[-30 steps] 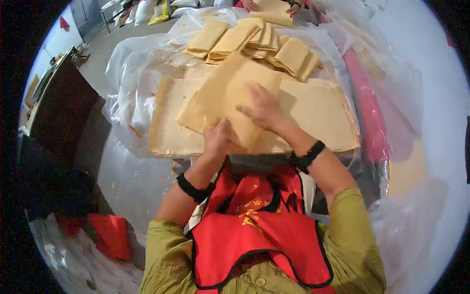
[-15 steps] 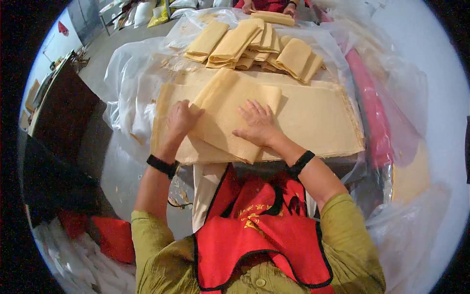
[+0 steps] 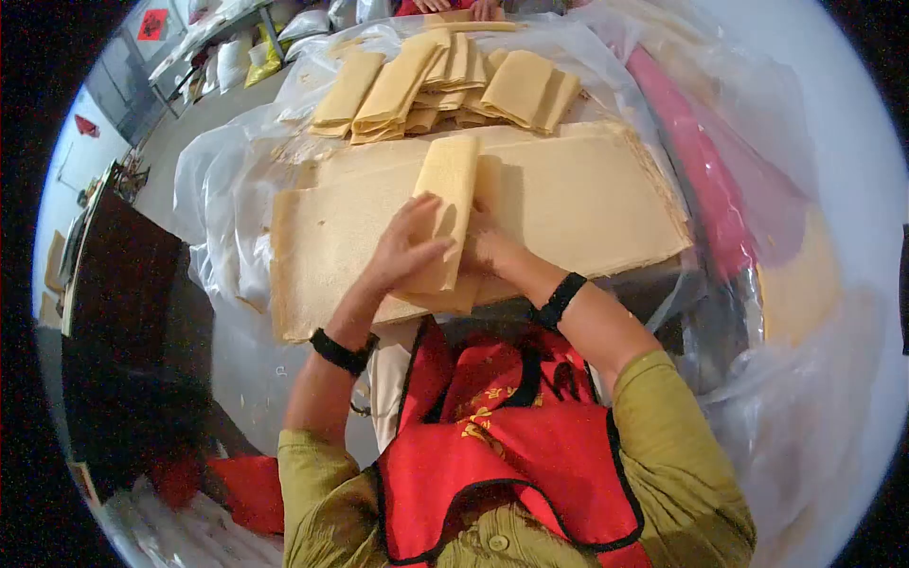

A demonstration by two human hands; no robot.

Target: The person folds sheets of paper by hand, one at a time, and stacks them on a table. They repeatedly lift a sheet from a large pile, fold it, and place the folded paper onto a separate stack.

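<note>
A yellowish sheet [image 3: 453, 170], folded into a narrow upright bundle, stands between my hands over a wide stack of flat sheets [image 3: 587, 199]. My left hand [image 3: 409, 248] lies against the left face of the bundle, thumb and fingers apart around its lower part. On the right side, my right hand [image 3: 483, 241] presses at the bundle, its fingers mostly hidden behind the fold. Beyond the stack lies a pile of folded sheets [image 3: 393, 90].
Clear plastic sheeting [image 3: 227, 170] drapes around the stack. A pink plastic-covered strip [image 3: 696, 161] runs along the right. At the far side show a co-worker's hands [image 3: 483, 9] with another folded sheet. A dark cabinet [image 3: 128, 275] stands at the left.
The sheet, wider before, is now folded narrower and raised. My left hand has moved right and my right hand has slipped behind the fold. The view has shifted.
</note>
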